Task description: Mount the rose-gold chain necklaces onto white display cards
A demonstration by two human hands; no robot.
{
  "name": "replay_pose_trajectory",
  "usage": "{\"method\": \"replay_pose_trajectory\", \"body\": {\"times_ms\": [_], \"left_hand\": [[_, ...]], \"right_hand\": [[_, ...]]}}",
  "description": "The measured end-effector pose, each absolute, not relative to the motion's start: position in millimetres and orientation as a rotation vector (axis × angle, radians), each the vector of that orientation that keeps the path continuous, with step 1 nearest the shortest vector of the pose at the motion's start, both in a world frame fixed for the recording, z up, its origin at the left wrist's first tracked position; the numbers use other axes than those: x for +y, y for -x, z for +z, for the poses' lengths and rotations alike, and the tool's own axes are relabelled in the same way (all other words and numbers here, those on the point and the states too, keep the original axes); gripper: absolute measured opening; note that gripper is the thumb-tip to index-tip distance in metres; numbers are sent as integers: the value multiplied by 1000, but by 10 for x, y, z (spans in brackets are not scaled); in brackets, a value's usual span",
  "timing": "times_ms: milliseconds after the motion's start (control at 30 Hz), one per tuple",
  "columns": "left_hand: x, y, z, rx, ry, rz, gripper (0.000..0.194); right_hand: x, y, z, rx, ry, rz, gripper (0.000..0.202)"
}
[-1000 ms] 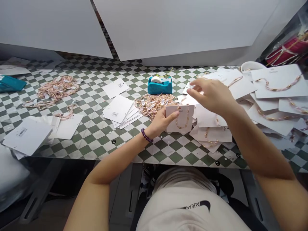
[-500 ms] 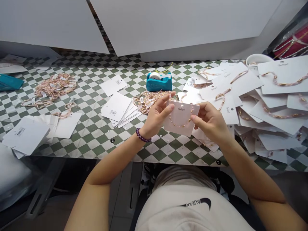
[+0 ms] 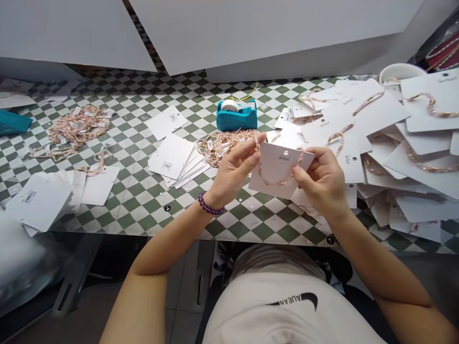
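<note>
My right hand (image 3: 322, 179) pinches the right edge of a white display card (image 3: 274, 160) printed with dark lettering, its thumb on the front by the strand. Across the card's face hangs a loop of pink and gold beaded necklace (image 3: 276, 184). At the card's left edge, my left hand (image 3: 236, 167) has its thumb and forefinger on the necklace's other end; whether it also grips the card is hard to tell. Just beyond the left hand lies a heap of beaded necklaces (image 3: 229, 143).
A teal tape dispenser (image 3: 236, 119) stands behind the heap. Barcoded cards (image 3: 170, 160) are stacked to the left, near another necklace pile (image 3: 79, 126). Many carded necklaces (image 3: 412, 200) overlap on the right, by a white bowl (image 3: 401, 71). The table (image 3: 132, 210) has a checkered cover.
The card has shifted slightly right and tilted, its right side higher. My left fingers have moved to the card's left edge with the strand, and the necklace loop hangs lower and wider.
</note>
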State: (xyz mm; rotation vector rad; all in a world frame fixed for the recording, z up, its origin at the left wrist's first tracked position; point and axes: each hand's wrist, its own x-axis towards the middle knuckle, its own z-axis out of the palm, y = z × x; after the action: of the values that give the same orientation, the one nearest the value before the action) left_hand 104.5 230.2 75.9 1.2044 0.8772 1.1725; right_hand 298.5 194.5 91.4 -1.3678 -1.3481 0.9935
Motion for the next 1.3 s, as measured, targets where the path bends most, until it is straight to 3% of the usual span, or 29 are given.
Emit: {"method": "replay_pose_trajectory", "body": {"times_ms": [500, 667, 900, 1300], "left_hand": [[2338, -1055, 779, 912, -1114, 1145, 48], [2354, -1048, 748, 857, -1052, 1141, 46], [2392, -997, 720, 678, -953, 1000, 42], [2433, -917, 742, 520, -952, 824, 26]], "right_hand": [[1877, -2990, 849, -1365, 1343, 860, 28], [1874, -2984, 790, -1402, 1265, 784, 26], [1877, -3014, 703, -1566, 1067, 404, 31], [1893, -3029, 806, -1661, 967, 352, 17]]}}
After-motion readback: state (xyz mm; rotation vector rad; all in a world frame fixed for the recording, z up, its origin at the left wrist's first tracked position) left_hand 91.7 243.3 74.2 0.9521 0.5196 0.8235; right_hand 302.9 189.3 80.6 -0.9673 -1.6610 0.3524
